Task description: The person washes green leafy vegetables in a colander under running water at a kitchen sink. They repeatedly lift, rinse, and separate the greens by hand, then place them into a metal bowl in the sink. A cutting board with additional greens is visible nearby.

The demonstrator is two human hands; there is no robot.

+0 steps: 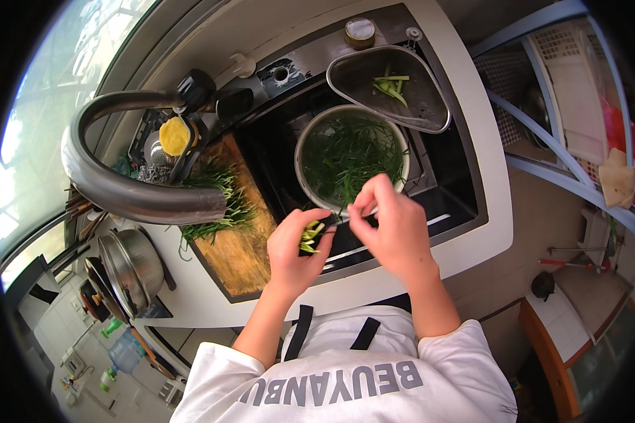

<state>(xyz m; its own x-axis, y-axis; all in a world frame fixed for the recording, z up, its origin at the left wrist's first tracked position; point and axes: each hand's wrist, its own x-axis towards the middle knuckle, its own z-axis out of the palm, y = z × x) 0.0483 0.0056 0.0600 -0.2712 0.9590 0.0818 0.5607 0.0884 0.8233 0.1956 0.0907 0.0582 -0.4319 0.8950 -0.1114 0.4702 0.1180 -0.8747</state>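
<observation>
My left hand (293, 254) is curled around a small bunch of cut green stems (311, 237), their pale ends showing between thumb and fingers. My right hand (394, 227) is just right of it, thumb and index finger drawn together near the basin's front rim. Whether something thin is pinched there is too small to tell. Beyond both hands, a round pale-rimmed basin (299, 153) stands in the dark sink (267, 174). Long green leaves (357, 145), resembling garlic chives, float in its water. A larger heap of the same greens (217, 190) lies on a wooden cutting board (243, 269) at left.
A metal corner strainer (423, 113) at the sink's back right holds a few pale green scraps (391, 87). The thick curved faucet (137, 203) arches over the left side. A yellow sponge (174, 136) sits in a caddy behind it. Metal pots (132, 264) stand at far left.
</observation>
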